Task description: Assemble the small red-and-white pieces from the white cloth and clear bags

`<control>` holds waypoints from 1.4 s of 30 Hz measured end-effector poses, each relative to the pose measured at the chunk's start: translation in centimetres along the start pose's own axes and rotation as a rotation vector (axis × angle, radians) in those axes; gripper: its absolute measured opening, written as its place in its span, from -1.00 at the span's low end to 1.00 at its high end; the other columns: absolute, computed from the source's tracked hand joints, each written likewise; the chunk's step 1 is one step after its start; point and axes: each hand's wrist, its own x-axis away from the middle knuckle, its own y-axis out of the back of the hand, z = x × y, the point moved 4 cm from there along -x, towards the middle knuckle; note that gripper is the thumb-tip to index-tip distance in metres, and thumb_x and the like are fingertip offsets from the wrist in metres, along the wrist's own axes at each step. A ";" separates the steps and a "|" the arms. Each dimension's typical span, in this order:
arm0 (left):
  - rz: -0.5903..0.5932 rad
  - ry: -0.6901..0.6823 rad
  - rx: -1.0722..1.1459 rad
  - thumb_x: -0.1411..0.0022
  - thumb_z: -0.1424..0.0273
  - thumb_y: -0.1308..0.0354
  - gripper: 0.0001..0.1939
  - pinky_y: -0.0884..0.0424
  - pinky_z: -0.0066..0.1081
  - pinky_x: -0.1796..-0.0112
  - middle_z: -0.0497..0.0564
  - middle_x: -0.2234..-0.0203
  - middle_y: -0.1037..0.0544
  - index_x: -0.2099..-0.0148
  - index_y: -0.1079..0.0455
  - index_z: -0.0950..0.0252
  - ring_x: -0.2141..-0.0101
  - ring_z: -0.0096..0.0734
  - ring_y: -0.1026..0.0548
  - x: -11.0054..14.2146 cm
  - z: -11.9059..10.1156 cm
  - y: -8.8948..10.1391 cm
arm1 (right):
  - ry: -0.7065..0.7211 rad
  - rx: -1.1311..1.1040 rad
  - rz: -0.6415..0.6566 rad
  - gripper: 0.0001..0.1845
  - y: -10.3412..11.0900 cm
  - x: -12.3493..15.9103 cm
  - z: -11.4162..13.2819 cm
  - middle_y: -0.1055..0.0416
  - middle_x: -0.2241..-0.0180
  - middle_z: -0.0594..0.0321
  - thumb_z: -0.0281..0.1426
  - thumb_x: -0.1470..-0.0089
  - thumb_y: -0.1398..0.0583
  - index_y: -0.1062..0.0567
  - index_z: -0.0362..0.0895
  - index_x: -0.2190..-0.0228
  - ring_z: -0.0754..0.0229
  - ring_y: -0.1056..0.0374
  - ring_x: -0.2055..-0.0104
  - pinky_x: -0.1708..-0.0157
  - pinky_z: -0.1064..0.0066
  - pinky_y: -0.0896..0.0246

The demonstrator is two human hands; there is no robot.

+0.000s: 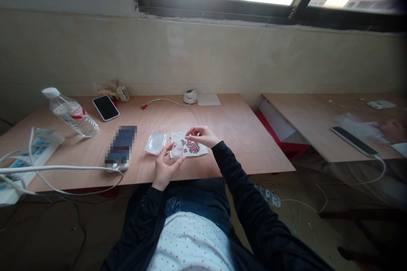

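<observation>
Near the table's front edge, my left hand (163,167) grips a small clear plastic bag (177,150) between thumb and fingers. My right hand (205,136) hovers over a pile of small dark red and pink pieces (193,147), perhaps beads. Its thumb and fingertips are pinched together, and whatever they hold is too small to make out. The pieces lie on a white sheet or flattened bag (204,151), partly covered by my hands. Just left of it are flat clear plastic bags (155,142).
A tilted water bottle (74,114), a phone (106,108), a pixelated device (121,145) and a power strip (34,156) with cables occupy the left. A dome camera (190,96) and white card (209,99) sit behind. Another table (305,114) on the right holds a charging phone (353,141).
</observation>
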 end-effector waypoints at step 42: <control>-0.015 0.027 0.016 0.05 0.31 -0.26 -0.47 -0.21 -0.26 0.04 0.11 0.07 -0.44 -0.01 -0.28 0.25 0.02 -0.18 -0.36 0.1 0.1 0.7 | -0.364 0.777 -0.182 -0.82 -5.7 -2.9 -3.5 -0.49 0.35 0.05 -0.37 0.02 -0.14 -0.54 -0.15 0.42 0.09 -0.37 0.25 0.29 0.38 -0.12</control>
